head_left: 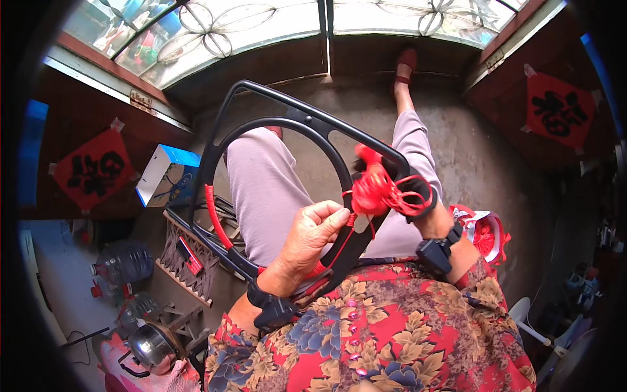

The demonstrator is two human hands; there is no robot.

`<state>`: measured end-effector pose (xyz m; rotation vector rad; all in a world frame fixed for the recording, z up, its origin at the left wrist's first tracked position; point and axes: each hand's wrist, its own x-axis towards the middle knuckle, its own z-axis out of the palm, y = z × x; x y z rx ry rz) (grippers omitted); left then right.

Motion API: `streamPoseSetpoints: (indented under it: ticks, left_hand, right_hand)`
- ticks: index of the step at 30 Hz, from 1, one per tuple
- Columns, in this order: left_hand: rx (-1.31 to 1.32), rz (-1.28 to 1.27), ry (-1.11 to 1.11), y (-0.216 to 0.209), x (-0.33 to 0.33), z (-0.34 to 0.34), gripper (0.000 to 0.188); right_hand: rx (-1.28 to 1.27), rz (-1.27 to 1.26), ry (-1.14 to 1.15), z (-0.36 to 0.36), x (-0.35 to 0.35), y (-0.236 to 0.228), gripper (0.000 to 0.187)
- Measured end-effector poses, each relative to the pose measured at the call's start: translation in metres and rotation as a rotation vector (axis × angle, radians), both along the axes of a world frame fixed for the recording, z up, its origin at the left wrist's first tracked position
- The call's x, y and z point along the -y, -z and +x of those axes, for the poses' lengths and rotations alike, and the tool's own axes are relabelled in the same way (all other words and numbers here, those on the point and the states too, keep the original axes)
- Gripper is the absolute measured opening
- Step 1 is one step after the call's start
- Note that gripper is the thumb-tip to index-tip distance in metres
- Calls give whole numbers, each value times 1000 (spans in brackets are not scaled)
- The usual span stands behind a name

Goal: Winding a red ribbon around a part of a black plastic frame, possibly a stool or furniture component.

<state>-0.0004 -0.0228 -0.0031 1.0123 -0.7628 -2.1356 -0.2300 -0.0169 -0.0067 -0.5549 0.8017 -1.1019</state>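
A black metal frame (225,104) with a round ring (313,130) inside it leans across my lap. Red cord is wrapped tightly round the ring's left side (217,219), and more wraps show at its right and lower parts. My left hand (312,232) is closed, thumb and forefinger pinching the red cord at the ring's right side. My right hand (423,208), in a dark glove, is closed round a loose bundle of red cord (371,189) beside the frame's right bar. That bundle hides most of its fingers.
To the left stands a folding stool (176,258) with a red phone (191,256) on it. A blue and white box (168,175), clear plastic bottles (125,262) and a steel kettle (153,349) are also there. A bag of red cord (484,236) lies right. Glass doors (261,32) stand ahead.
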Motion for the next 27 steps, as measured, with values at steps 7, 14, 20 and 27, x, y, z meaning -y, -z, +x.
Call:
streamPoseSetpoints:
  ticks: [7,14,20,27]
  left_hand:
    - [-53,40,-45,6,2,10,12]
    - [-124,134,-138,-1,6,2,12]
    - [-36,96,-127,6,4,4,7]
    - [-82,94,-92,0,5,5,5]
  right_hand:
    - [-83,113,333,-63,-56,-12,34]
    - [-68,217,254,-59,-66,-3,34]
    - [39,65,388,-74,-29,4,33]
    - [-104,12,535,-130,-10,5,32]
